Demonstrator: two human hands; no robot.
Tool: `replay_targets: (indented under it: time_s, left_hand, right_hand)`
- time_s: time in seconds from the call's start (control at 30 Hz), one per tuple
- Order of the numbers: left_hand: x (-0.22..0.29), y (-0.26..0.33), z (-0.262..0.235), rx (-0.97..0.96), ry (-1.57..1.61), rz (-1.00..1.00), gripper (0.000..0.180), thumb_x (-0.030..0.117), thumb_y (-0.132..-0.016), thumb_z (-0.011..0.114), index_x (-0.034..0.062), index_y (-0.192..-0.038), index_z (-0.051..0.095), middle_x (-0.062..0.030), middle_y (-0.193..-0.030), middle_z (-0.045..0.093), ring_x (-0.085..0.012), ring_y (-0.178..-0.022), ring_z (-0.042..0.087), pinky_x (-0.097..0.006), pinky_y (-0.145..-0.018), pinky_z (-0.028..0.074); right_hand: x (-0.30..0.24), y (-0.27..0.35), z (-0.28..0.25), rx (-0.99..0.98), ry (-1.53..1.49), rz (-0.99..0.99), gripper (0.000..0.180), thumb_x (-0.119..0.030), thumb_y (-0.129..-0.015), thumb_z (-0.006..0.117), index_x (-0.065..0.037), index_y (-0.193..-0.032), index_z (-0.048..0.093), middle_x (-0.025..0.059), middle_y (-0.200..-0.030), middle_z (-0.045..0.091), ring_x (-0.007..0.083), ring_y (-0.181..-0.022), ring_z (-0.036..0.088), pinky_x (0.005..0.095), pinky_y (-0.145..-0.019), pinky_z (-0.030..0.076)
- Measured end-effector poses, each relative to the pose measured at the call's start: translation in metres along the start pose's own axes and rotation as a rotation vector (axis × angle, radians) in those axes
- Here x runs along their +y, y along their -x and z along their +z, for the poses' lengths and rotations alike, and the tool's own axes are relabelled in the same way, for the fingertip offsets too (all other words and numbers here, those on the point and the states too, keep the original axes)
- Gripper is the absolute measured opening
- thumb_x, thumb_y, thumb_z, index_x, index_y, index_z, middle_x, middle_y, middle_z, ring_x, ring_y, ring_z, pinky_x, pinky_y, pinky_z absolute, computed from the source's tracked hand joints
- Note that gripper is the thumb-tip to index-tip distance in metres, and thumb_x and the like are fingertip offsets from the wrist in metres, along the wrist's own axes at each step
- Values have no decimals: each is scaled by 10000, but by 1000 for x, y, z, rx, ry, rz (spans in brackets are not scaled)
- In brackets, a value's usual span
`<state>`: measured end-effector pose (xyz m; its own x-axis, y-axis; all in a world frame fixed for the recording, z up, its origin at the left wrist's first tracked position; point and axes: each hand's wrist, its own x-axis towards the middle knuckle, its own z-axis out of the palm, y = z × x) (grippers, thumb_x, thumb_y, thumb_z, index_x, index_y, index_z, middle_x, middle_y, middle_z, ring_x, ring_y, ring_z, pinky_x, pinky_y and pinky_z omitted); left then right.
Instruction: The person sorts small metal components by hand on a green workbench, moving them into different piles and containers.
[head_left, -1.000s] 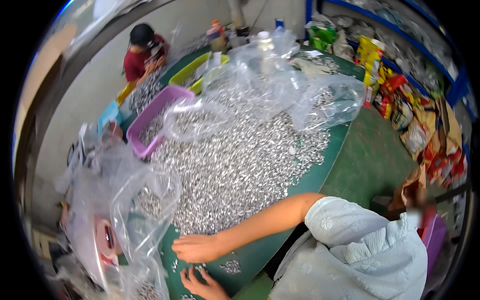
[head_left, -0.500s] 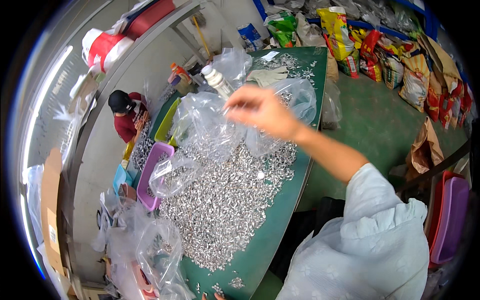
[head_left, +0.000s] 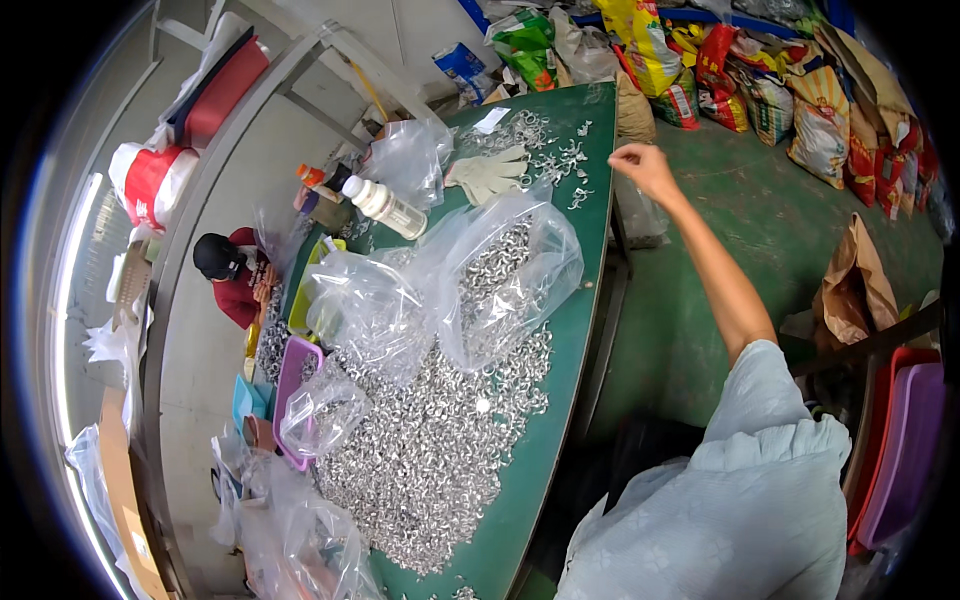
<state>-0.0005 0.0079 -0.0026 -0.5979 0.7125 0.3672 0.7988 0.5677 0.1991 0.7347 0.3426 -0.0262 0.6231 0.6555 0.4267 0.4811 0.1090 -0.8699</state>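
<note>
My right hand is stretched out past the far right edge of the green table. Its fingers are drawn together in a pinch, and whatever sits between them is too small to make out. Nearest to it on the tabletop lie a few scattered curved metal pieces. A clear plastic bag holding similar pieces rests at the middle of the table. In front of that bag spreads a big heap of small silvery metal pieces. My left hand is out of view.
A white bottle, an off-white glove and clear bags stand or lie toward the back. Purple and yellow-green trays line the left edge. Beyond it sits another person. Filled sacks stand on the floor at right.
My right hand has swung from above the bags to the right, beyond the table edge. The view has shifted, and the left fingertips at the lower edge have gone out of sight.
</note>
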Motion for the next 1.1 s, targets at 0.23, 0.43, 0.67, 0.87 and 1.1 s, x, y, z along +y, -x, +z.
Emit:
replay_targets:
  time_s: [0.23, 0.43, 0.67, 0.87, 1.1]
  left_hand:
    - [-38, 9, 15, 144, -112, 64, 532, 310, -818, 776, -81, -1142, 618, -243, -1048, 649, -379, -943, 623, -449, -897, 492]
    - [-37, 11, 28, 159, -78, -52, 464, 252, -843, 753, -79, -1135, 609, -244, -1070, 630, -367, -951, 616, -442, -862, 510]
    - [-41, 14, 30, 269, -14, -76, 382, 220, -871, 721, -71, -1100, 623, -238, -1043, 635, -357, -936, 619, -436, -859, 511]
    - [7, 14, 15, 286, 128, -5, 288, 192, -911, 658, -81, -1002, 658, -240, -967, 653, -355, -891, 618, -451, -810, 504]
    - [7, 12, 38, 464, 114, 78, 325, 247, -926, 629, -71, -982, 669, -232, -922, 652, -371, -810, 599, -470, -781, 479]
  right_hand:
    - [-17, -10, 40, -246, 147, -219, 166, -135, -775, 744, -5, -863, 695, 129, -843, 632, 258, -792, 628, 361, -730, 501]
    - [-27, -9, 49, -396, 405, -367, 152, -142, -762, 743, -27, -843, 686, 137, -949, 641, 316, -980, 596, 415, -861, 477]
    - [-14, -16, 44, -99, 138, -238, 125, -128, -821, 667, -13, -848, 710, 147, -891, 654, 326, -933, 603, 421, -817, 476]
    - [22, -54, 48, 66, 603, -209, 176, -58, -839, 614, -83, -985, 710, 48, -1071, 638, 288, -1055, 551, 409, -891, 422]
    - [31, -55, 39, 253, 564, -306, 229, -7, -804, 592, -90, -974, 720, 54, -1074, 621, 297, -1027, 532, 421, -905, 405]
